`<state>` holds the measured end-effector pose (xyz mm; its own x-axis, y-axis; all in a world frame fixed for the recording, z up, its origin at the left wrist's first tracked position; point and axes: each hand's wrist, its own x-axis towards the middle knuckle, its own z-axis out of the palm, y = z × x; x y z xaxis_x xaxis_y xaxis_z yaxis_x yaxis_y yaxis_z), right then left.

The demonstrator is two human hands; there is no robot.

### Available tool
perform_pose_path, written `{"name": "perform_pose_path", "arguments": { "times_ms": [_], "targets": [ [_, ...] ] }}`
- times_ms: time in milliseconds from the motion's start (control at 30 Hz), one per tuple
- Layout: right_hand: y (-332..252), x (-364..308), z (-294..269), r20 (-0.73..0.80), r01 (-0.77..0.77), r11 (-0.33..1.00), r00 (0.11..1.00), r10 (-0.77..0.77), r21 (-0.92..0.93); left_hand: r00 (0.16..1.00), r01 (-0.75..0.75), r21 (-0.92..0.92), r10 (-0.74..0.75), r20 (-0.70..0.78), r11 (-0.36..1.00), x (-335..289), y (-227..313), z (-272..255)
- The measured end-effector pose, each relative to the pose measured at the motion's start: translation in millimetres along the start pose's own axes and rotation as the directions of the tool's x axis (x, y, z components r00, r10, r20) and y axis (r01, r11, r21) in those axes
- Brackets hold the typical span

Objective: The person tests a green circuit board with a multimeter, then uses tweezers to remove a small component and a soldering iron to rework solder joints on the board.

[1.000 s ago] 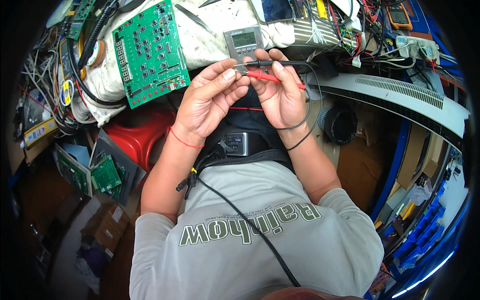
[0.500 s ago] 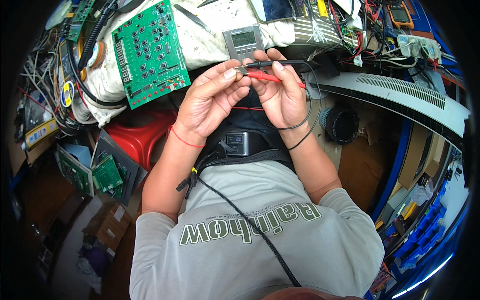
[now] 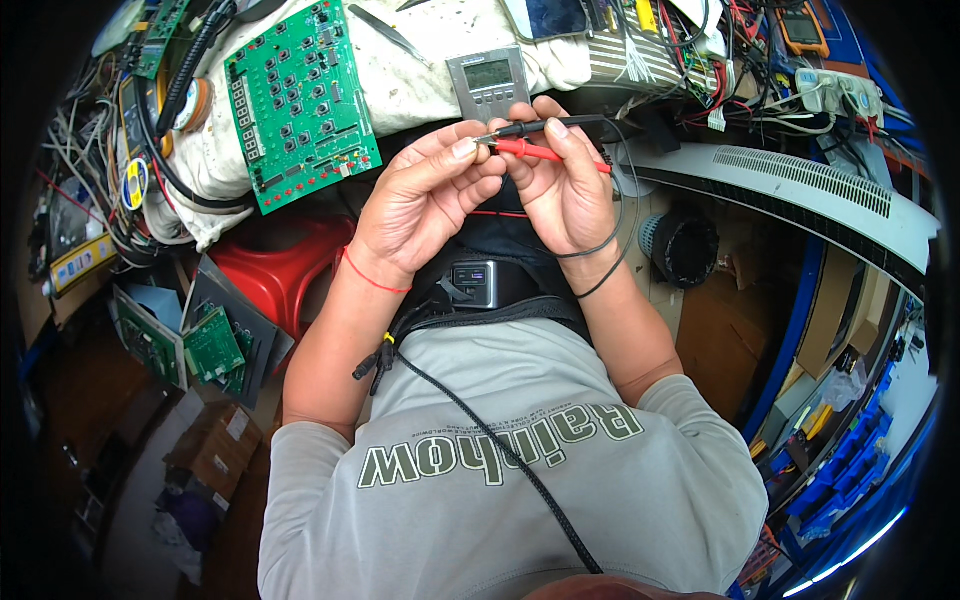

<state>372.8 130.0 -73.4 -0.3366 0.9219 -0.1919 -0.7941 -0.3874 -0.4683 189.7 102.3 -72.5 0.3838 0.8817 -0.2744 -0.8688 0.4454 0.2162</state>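
My right hand (image 3: 568,205) is closed round two test probes, a black probe (image 3: 522,128) and a red probe (image 3: 530,150), lying close together. Their tips point left, toward the fingertips of my left hand (image 3: 420,195). That hand is pinched at thumb and forefinger on a small thing right by the tips; I cannot make out its kind. Just beyond my fingers, a small grey meter with a display (image 3: 488,78) rests on the white cloth (image 3: 395,85). Left of it lies a green circuit board (image 3: 300,105) with push buttons and a row of digit displays.
Metal tweezers (image 3: 388,35) lie on the cloth. Tangled wires and an orange multimeter (image 3: 800,30) crowd the far right. A long white vented panel (image 3: 790,180) runs along the right. Below the bench are a red stool (image 3: 275,275) and a black-lined bin (image 3: 685,250).
My left fingertips have shifted very slightly to the right along with the probe tips. Both hands keep the same grip, and the things on the bench have not moved.
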Motion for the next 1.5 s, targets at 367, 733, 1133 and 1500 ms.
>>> {"name": "perform_pose_path", "arguments": {
  "times_ms": [367,733,1133,1500],
  "targets": [
    [-3.3,-2.4,1.1,0.012,-0.004,1.0,1.0,0.003,0.011,1.0,0.0,-0.012,0.0,0.005,1.0,-0.7,0.0,0.6],
    [-3.5,-1.9,0.6,0.011,-0.002,0.999,1.0,0.001,0.033,0.999,-0.019,-0.026,0.019,0.032,0.999,-0.4,-1.8,0.3],
    [-4.2,-3.1,0.5,0.045,0.012,1.0,0.999,-0.013,0.012,1.0,-0.027,-0.002,0.027,0.01,1.0,-1.2,-1.7,1.3],
    [-2.3,-4.7,-1.4,0.023,0.031,0.999,0.999,-0.03,-0.008,0.999,-0.031,-0.006,0.031,0.021,1.0,-1.0,-3.1,2.2]
  ]
}}
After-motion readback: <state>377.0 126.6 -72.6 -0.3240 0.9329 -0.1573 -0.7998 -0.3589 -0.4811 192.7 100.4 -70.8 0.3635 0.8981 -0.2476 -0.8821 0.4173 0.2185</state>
